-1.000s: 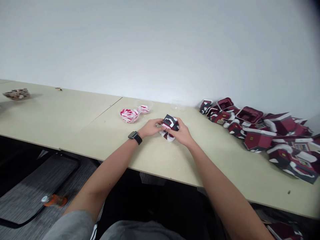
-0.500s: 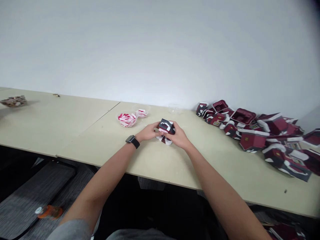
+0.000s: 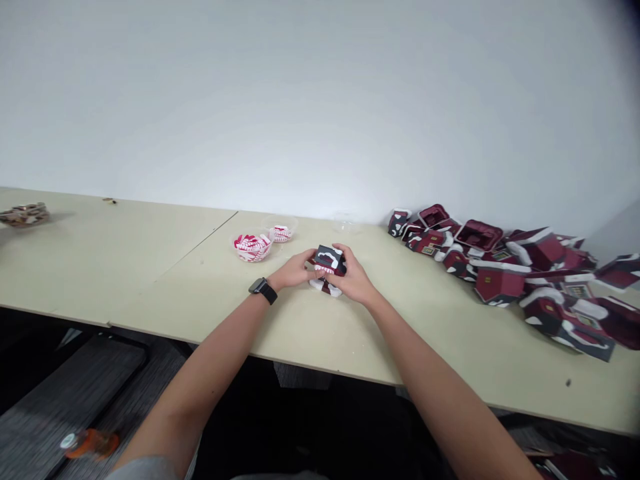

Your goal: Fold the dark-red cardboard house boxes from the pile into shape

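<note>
Left hand (image 3: 294,271) and right hand (image 3: 357,280) grip a miniature house (image 3: 329,256) between their fingers, probably for steadiness, red-and-white pieces (image 3: 251,247) handy at ten o'clock.

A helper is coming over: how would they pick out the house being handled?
Find the long pale table, then the maroon heap at right. Left of that, between the left hand and right hand, is the dark-topped house with white trim. Unlike the heap, it is held.

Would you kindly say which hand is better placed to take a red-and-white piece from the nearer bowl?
Likely the left hand: the nearer bowl stands on its side, while the right hand would reach across. Both hold the house-like model, though.
</note>
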Action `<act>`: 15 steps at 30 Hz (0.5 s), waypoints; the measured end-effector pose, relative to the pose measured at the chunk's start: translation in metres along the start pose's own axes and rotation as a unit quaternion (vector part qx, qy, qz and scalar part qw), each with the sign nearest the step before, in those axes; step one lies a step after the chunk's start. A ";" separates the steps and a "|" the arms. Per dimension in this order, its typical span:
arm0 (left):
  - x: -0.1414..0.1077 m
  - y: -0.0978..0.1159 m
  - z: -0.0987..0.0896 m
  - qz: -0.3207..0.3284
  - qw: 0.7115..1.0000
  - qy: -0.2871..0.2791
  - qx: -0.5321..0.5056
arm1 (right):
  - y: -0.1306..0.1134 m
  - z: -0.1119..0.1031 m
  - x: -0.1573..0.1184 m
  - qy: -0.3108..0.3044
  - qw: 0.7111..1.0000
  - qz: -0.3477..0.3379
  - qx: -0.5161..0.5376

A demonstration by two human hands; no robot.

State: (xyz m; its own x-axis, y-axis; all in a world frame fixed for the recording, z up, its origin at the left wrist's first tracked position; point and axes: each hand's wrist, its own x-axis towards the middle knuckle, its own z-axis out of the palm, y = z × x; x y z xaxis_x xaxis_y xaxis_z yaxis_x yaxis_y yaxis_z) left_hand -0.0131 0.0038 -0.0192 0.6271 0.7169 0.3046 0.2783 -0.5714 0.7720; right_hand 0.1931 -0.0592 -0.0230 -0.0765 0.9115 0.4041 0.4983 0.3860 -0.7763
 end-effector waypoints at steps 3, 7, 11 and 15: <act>0.000 -0.001 0.000 0.004 1.000 -0.010 -0.013 | -0.001 0.000 -0.001 0.004 1.000 -0.006 0.001; 0.000 -0.005 0.002 0.000 0.999 -0.001 -0.045 | -0.002 0.000 -0.001 0.007 1.000 -0.021 0.006; -0.001 -0.005 0.001 0.013 0.997 0.000 -0.077 | -0.006 0.002 0.000 0.004 0.999 -0.025 0.025; -0.001 -0.003 -0.001 0.031 0.998 0.001 -0.058 | -0.011 0.005 0.000 0.003 0.998 -0.039 0.046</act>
State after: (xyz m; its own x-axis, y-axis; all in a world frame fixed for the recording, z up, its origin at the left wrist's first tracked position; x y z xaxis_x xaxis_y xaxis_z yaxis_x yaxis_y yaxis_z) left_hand -0.0148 0.0049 -0.0212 0.6385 0.6827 0.3554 0.1522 -0.5647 0.8111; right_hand 0.1837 -0.0625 -0.0170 -0.1062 0.8769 0.4687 0.4102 0.4680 -0.7827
